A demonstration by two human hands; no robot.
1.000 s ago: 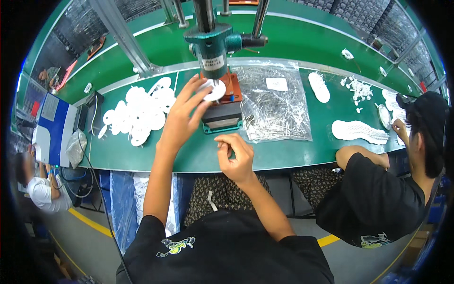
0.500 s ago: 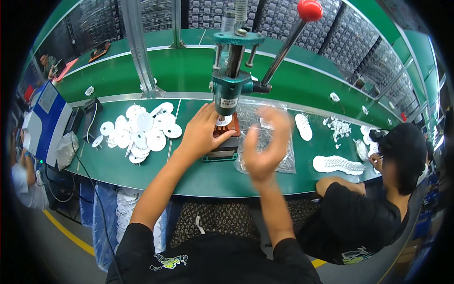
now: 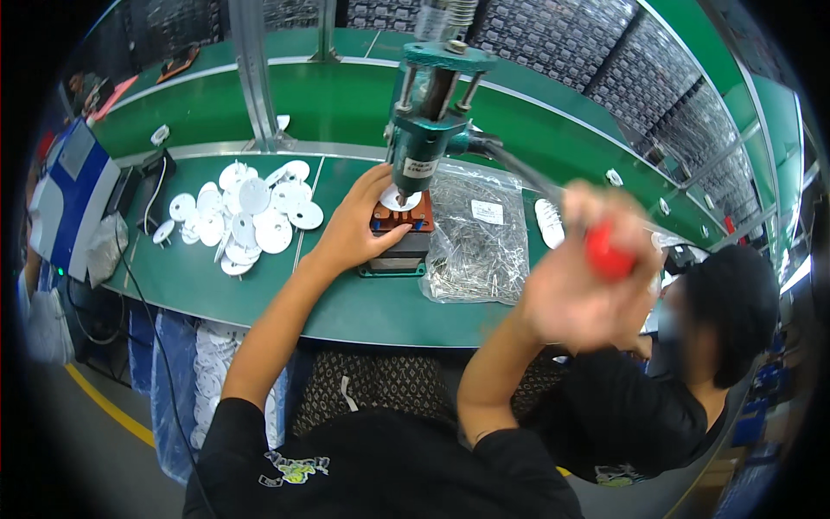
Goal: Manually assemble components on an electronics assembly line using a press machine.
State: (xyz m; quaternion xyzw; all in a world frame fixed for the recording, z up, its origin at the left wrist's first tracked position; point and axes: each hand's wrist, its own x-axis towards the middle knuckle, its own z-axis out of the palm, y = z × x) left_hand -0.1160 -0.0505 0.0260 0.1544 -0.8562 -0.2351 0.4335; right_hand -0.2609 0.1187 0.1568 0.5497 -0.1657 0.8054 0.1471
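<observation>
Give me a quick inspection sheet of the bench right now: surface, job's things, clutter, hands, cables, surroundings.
Surface: green bench, curved front edge.
Job's things: teal press upright; white disc on the orange fixture under its ram; red knob on the lever.
Clutter: pile of white discs at left; clear bag of metal pins right of the press.
Hands: left hand on the fixture, at the disc; right hand blurred, gripping the knob.
Cables: black cable at the bench's left end.
Surroundings: a person in black seated at right; blue box far left.
</observation>
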